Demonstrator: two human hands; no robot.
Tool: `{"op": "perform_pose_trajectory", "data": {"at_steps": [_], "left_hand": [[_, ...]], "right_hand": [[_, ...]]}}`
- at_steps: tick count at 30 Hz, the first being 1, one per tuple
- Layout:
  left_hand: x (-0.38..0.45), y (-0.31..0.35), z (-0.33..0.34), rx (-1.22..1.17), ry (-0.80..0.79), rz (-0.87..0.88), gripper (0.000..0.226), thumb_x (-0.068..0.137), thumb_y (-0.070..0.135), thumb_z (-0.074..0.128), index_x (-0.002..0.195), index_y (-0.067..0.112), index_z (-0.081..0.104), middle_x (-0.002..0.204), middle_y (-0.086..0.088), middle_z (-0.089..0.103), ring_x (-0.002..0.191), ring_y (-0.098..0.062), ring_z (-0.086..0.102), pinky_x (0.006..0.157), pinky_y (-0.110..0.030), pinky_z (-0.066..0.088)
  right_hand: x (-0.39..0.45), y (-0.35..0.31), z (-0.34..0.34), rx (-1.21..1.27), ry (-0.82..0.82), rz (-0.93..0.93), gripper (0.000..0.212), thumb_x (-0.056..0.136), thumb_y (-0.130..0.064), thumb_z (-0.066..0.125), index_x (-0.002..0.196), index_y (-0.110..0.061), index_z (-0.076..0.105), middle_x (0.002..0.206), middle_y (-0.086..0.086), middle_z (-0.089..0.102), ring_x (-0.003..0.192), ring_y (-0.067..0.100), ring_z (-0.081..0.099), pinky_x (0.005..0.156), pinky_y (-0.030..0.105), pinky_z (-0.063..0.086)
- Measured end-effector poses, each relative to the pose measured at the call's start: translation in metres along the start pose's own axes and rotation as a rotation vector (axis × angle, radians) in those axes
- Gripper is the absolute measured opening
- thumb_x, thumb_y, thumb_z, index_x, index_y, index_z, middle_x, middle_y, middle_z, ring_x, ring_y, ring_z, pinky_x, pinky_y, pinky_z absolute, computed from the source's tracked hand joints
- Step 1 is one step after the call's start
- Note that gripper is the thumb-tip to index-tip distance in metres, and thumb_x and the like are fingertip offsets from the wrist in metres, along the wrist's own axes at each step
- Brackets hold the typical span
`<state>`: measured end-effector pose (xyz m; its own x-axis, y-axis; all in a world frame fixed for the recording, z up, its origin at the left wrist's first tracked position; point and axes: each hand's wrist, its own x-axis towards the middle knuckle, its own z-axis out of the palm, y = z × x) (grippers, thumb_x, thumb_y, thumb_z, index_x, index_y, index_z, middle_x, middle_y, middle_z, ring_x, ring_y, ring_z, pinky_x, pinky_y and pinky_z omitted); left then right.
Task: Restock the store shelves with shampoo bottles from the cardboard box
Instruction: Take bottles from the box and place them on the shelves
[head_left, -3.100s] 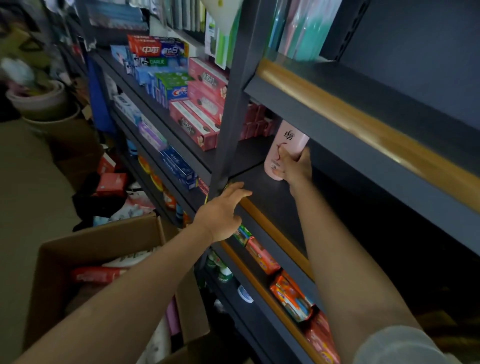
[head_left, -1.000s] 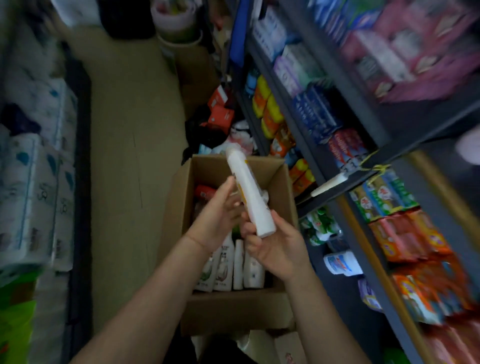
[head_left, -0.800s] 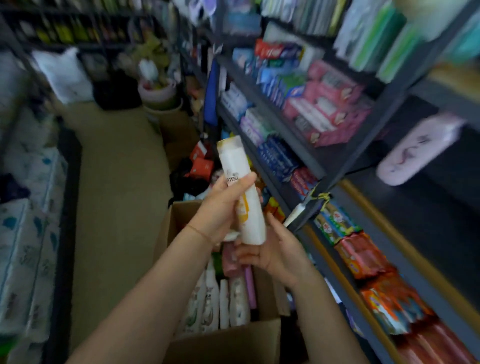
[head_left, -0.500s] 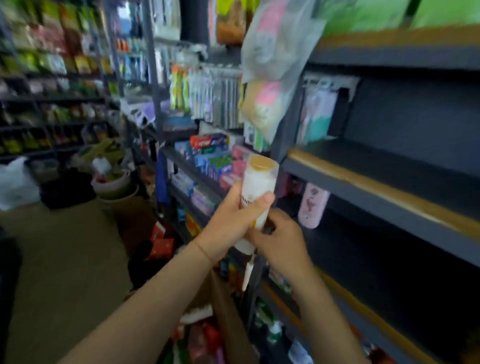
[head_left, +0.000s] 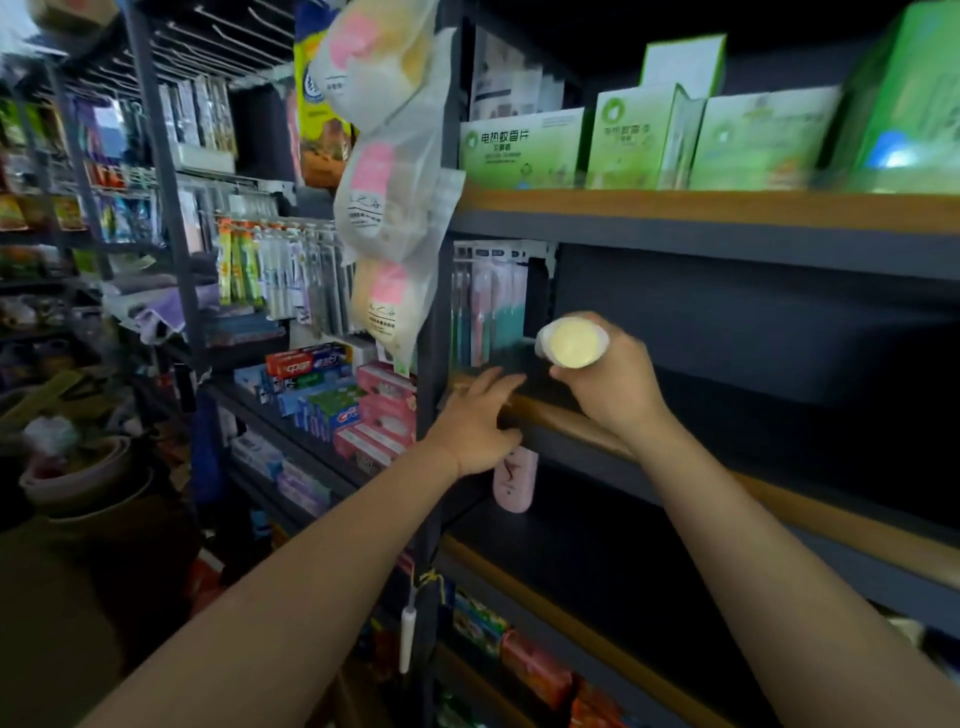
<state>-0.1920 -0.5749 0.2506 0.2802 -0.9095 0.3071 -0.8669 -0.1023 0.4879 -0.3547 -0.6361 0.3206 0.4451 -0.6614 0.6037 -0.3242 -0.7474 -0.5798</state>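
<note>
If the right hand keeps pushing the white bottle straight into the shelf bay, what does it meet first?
Probably nothing before the dark back panel. The right hand holds the white bottle over the wooden shelf edge, and the bay behind looks free, though depth there is unclear.

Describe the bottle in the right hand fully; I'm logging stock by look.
The white shampoo bottle looks plastic, with a round pale-yellow end facing the camera. The right hand grips its body, fingers curled round it, hiding most of it. It is held in the air at the mouth of the dark shelf.
</note>
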Motion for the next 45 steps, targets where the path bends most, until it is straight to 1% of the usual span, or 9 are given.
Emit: {"op": "perform_pose_trajectory", "data": {"at_steps": [4,8,18,27,33,37,39,42,45], "left_hand": [[-0.003,-0.002,0.002,0.043,0.07,0.052,0.066,0.09,0.027,0.063,0.149,0.031,0.034,0.16,-0.001,0.021,0.142,-0.031,0.031,0.115,-0.038,0.03],[-0.004,-0.005,-0.001,-0.01,0.059,0.079,0.067,0.09,0.022,0.064,0.15,0.028,0.036,0.157,0.002,0.024,0.136,-0.025,0.038,0.109,-0.031,0.036],[-0.002,-0.016,-0.008,-0.156,0.015,0.048,0.068,0.09,0.02,0.067,0.151,0.033,0.038,0.16,0.006,0.022,0.144,-0.013,0.028,0.116,-0.024,0.026],[-0.002,-0.015,-0.004,-0.18,0.032,0.031,0.069,0.091,0.021,0.066,0.151,0.036,0.037,0.162,0.008,0.019,0.145,-0.014,0.026,0.117,-0.024,0.025],[-0.002,-0.012,-0.006,-0.155,0.015,0.039,0.069,0.091,0.02,0.064,0.152,0.033,0.035,0.162,0.006,0.019,0.145,-0.015,0.027,0.114,-0.023,0.024],[-0.006,-0.009,-0.008,-0.207,0.063,0.041,0.066,0.091,0.014,0.063,0.15,0.031,0.041,0.16,0.006,0.023,0.145,-0.011,0.025,0.108,-0.014,0.018],[-0.022,-0.014,-0.004,-0.333,0.22,0.085,0.062,0.089,0.004,0.061,0.146,0.024,0.048,0.153,0.006,0.03,0.141,-0.005,0.026,0.107,-0.006,0.017],[-0.063,-0.05,0.017,-0.497,0.445,-0.015,0.043,0.087,0.003,0.057,0.126,0.021,0.062,0.136,0.0,0.048,0.125,-0.006,0.044,0.108,-0.015,0.032],[-0.12,-0.12,0.052,-0.578,0.373,-0.322,0.028,0.088,0.008,0.058,0.092,0.034,0.067,0.108,-0.01,0.063,0.102,-0.023,0.063,0.093,-0.04,0.053]], "right_hand": [[0.035,0.007,0.012,-0.056,-0.106,0.2,0.043,0.079,-0.018,0.079,0.118,-0.006,0.064,0.118,0.011,0.067,0.111,0.026,0.062,0.08,0.027,0.046],[0.073,0.022,0.043,-0.003,-0.213,0.371,0.044,0.078,-0.02,0.081,0.116,-0.007,0.063,0.12,0.011,0.066,0.108,0.026,0.064,0.089,0.037,0.055],[0.126,0.037,0.075,0.211,-0.314,0.574,0.047,0.086,-0.013,0.074,0.126,-0.003,0.053,0.122,0.015,0.062,0.105,0.032,0.065,0.069,0.043,0.059],[0.14,0.047,0.083,0.237,-0.354,0.604,0.046,0.085,-0.015,0.076,0.125,-0.004,0.055,0.122,0.018,0.064,0.106,0.032,0.065,0.07,0.042,0.055],[0.134,0.035,0.064,0.166,-0.352,0.532,0.056,0.082,-0.016,0.078,0.131,-0.005,0.052,0.131,0.012,0.058,0.121,0.028,0.055,0.093,0.044,0.054],[0.095,0.003,0.057,0.098,-0.034,0.314,0.037,0.086,-0.007,0.066,0.12,-0.007,0.052,0.12,0.012,0.063,0.108,0.025,0.063,0.07,0.024,0.052],[0.059,-0.012,0.064,0.243,0.066,0.122,0.025,0.087,0.0,0.057,0.107,-0.015,0.053,0.096,0.007,0.066,0.09,0.021,0.066,0.06,0.017,0.047],[0.006,-0.024,0.094,0.423,-0.075,-0.041,0.023,0.091,0.002,0.058,0.092,-0.021,0.053,0.076,0.002,0.061,0.069,0.018,0.065,0.063,0.028,0.055],[-0.039,-0.018,0.153,0.419,-0.308,0.006,0.018,0.092,-0.004,0.061,0.086,-0.019,0.055,0.076,0.011,0.063,0.062,0.022,0.064,0.057,0.035,0.054]]}}
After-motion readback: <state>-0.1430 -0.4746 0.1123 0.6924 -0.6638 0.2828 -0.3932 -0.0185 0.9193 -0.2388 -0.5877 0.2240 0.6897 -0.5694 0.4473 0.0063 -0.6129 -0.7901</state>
